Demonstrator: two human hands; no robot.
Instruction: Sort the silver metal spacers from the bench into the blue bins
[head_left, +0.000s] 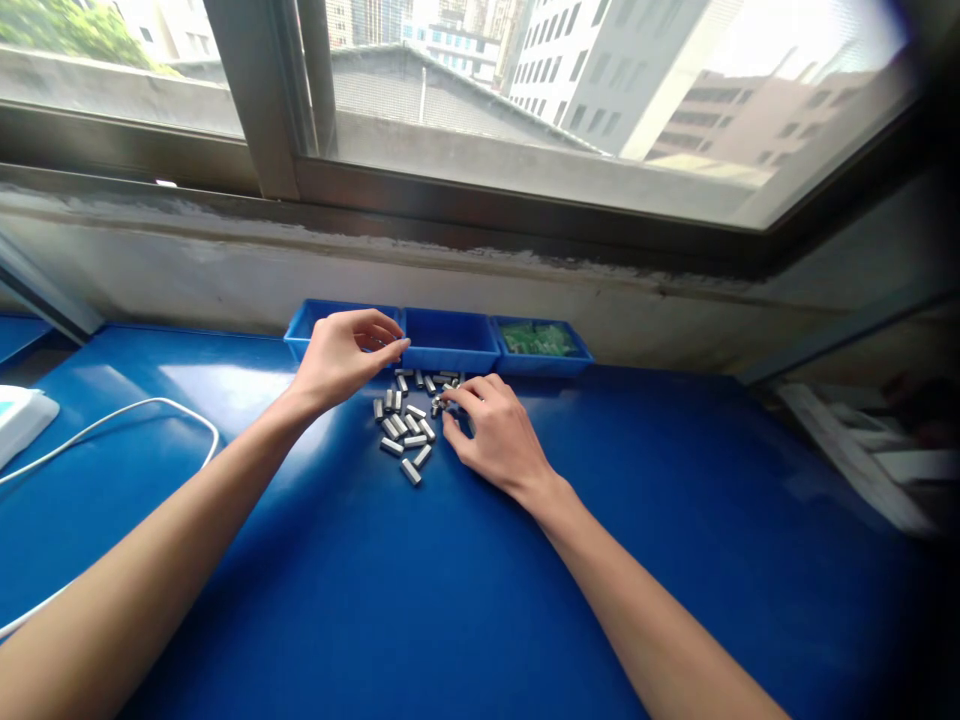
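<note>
My left hand (346, 352) is raised over the front of the left blue bin (298, 325), partly covering it. Its fingers are curved, with the thumb stretched out close to the fingertips; nothing shows between them. On the blue table lies a loose pile of metal hexagonal standoffs (412, 441), several of them, silvery with dark ends. At the right edge of this pile is my right hand (491, 425), palm down, index finger and thumb apart. Beside its index fingertip are small brassy metal pieces (436, 405), partly hidden by the fingers.
A middle blue bin (450, 357) and a right blue bin (585, 357) holding green circuit boards (537, 339) stand against the wall below the window. To the left, a white cable (169, 402) loops over the table (420, 600) near a white device (26, 420).
</note>
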